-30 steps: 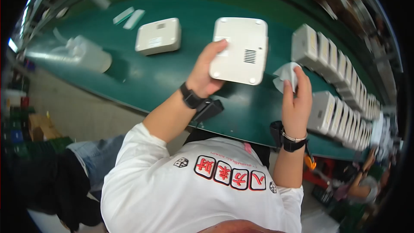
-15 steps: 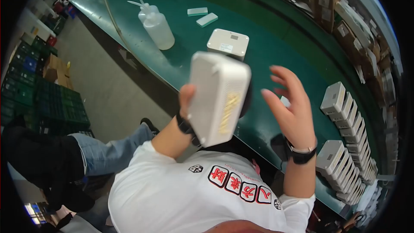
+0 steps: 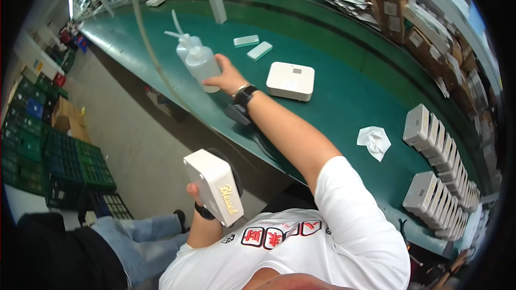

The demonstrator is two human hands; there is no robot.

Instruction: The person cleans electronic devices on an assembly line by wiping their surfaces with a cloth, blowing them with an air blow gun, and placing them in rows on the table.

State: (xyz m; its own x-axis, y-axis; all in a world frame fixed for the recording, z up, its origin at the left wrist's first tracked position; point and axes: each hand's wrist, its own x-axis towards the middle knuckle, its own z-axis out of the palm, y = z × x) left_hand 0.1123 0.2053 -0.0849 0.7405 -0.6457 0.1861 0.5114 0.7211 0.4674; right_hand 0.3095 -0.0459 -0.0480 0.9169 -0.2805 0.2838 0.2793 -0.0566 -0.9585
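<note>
Worktable, green, spans most of view. Rows of white cases stand close-packed on its R side. Another white case lies flat mid-table, well apart from rows. "Blessed" case, white w/ gold lettering, is off the table, tilted, near the torso: L hand is closed on it, mostly hidden behind. Squeeze bottle w/ thin spout is near table's L edge; R hand touches its side, thumb & fingers parted, can't tell if gripping. Crumpled wipe near rows; two small pale strips btwn bottle & mid-table case.
</note>
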